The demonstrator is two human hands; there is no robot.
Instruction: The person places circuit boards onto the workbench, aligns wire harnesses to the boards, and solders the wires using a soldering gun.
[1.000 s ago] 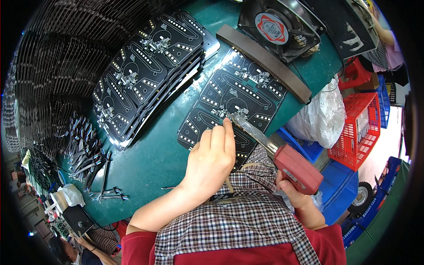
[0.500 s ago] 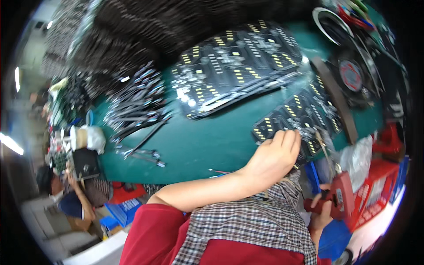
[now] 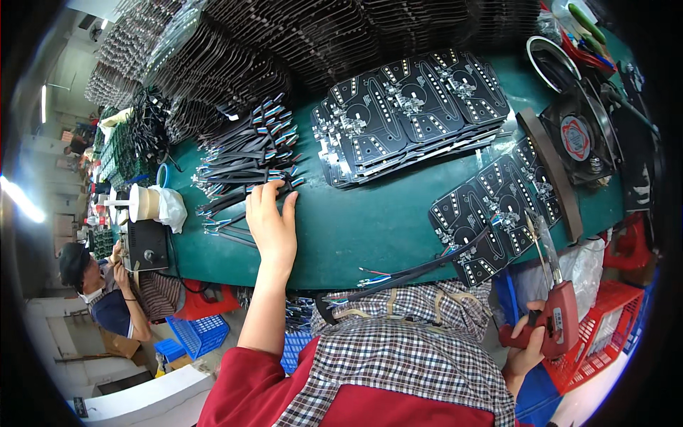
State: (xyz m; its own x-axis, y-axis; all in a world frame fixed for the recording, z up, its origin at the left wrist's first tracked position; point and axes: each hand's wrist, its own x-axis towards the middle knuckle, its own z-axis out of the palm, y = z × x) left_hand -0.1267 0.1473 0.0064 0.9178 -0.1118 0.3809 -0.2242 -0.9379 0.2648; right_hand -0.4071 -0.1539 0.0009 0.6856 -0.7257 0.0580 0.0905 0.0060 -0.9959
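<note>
- While the left forearm reaches forward, the left hand (image 3: 272,222) lies palm down, well left of the circuit panel (image 3: 498,192), fingers at a cable pile (image 3: 249,153).
- Its grip is part-open, thumb apart; whether it holds a cable, I cannot tell.
- Nearer the body than the panel, the right hand (image 3: 525,349) has its grip closed around a red soldering gun (image 3: 560,324), barrel pointing forward, slightly left.
- One black cable (image 3: 427,267) slants from mid-panel leftward over the worktop (image 3: 341,238), coloured wire ends pointing left.
</note>
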